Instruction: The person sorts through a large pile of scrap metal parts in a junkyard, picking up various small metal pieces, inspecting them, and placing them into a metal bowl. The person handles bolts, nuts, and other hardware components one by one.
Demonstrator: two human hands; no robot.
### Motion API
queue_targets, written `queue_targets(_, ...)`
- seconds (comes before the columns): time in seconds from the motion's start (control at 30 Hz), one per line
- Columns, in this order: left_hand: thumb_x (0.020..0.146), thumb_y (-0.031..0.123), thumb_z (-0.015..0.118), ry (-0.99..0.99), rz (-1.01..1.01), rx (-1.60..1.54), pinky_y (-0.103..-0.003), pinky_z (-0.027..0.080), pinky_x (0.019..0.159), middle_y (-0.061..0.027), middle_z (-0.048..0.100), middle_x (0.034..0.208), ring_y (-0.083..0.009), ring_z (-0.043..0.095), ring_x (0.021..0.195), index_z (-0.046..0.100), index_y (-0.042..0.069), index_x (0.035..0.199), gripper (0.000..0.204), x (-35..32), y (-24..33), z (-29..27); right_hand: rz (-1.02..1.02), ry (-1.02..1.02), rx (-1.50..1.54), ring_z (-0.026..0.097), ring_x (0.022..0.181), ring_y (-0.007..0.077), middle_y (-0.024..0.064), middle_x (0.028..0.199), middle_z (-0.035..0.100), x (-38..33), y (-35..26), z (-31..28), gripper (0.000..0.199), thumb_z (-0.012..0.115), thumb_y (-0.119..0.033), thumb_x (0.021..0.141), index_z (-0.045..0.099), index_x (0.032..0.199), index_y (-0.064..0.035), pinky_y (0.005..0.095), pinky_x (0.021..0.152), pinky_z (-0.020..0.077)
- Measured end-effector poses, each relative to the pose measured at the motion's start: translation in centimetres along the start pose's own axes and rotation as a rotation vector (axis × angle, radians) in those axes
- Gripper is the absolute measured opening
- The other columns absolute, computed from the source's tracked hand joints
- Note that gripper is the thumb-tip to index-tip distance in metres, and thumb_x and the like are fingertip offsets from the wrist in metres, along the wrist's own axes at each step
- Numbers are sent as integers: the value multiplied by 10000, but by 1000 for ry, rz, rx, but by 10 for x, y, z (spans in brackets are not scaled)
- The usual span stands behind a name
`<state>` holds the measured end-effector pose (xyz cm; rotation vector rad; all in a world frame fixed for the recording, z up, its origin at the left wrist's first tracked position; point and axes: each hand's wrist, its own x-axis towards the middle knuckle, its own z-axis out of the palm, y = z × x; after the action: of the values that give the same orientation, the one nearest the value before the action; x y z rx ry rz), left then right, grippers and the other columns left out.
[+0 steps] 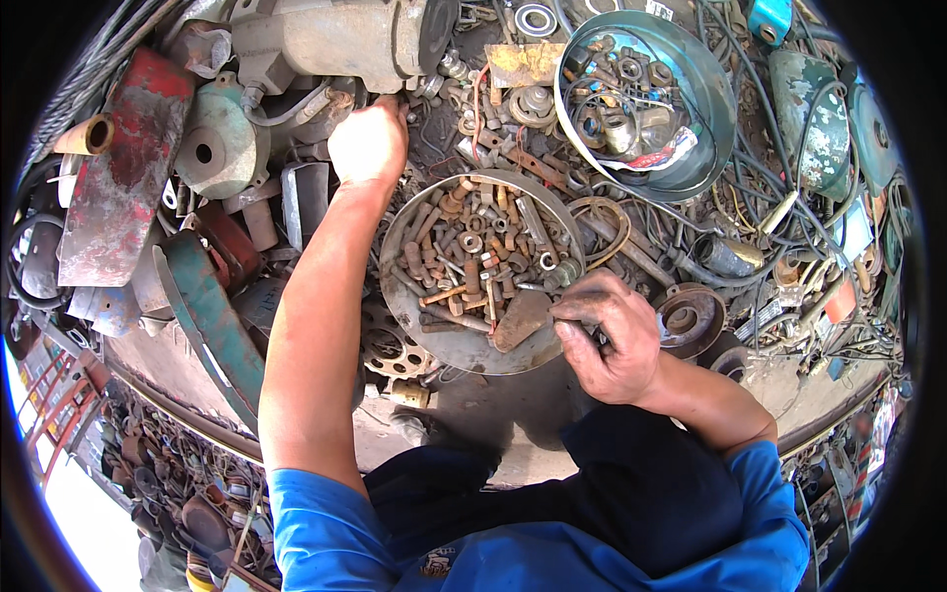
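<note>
My left hand (370, 146) reaches far forward, to the lower edge of a big dusty grey motor housing (340, 44); its fingers are hidden there among small metal parts. Close by my body is a round metal pan (395, 306), heaped with rusty bolts and nuts (472, 242). My right hand (614, 340) hovers at the pan's right rim, fingers curled in toward the thumb. What it pinches, if anything, I cannot make out. Just left of its fingertips lies a flat rusty metal plate (523, 321) on the bolts; whether they touch is unclear.
A blue-green basin (725, 128) with nuts, rings and wire stands at the far right. Cables (760, 217) tangle beyond it. On the left lean a red metal panel (128, 168), a green curved cover (202, 316) and a pale round flange (212, 148). A round rusty part (691, 316) sits beside my right wrist.
</note>
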<state>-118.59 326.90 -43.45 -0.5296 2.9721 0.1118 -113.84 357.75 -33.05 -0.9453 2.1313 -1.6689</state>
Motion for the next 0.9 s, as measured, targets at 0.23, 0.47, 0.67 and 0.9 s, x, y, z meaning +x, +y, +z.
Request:
queue_targets(0.23, 906, 330, 641, -34, -193, -52, -456, 571, 774, -192, 725, 873, -363, 718, 858, 713, 64, 958, 280, 4, 13, -1, 31, -25, 32, 665, 728, 296, 154, 900, 666, 2, 1, 4, 233, 700, 58, 739, 646, 959, 0, 367, 617, 533)
queue_targets(0.47, 859, 377, 685, -90, -442, -123, -429, 572, 833, -205, 734, 950, -357, 724, 926, 750, 36, 985, 369, 15, 19, -4, 34, -30, 31, 649, 701, 275, 161, 861, 655, -1, -3, 5, 181, 707, 43, 779, 659, 950, 3, 332, 606, 504)
queue_targets(0.67, 852, 382, 651, -102, -419, -115, -431, 571, 835, -246, 722, 949, -367, 722, 924, 748, 16, 972, 397, 15, 19, 0, 53, -27, 50, 656, 739, 278, 168, 877, 661, -5, -5, 5, 195, 692, 41, 803, 658, 993, 16, 336, 654, 516)
queue_targets(0.9, 889, 277, 601, -31, -380, -774, -379, 571, 674, -193, 712, 806, -286, 720, 715, 646, -12, 874, 293, -29, 6, -38, 191, 20, 162, 691, 799, 229, 161, 998, 688, -8, -7, 6, 259, 693, 69, 835, 641, 1085, 23, 301, 657, 540)
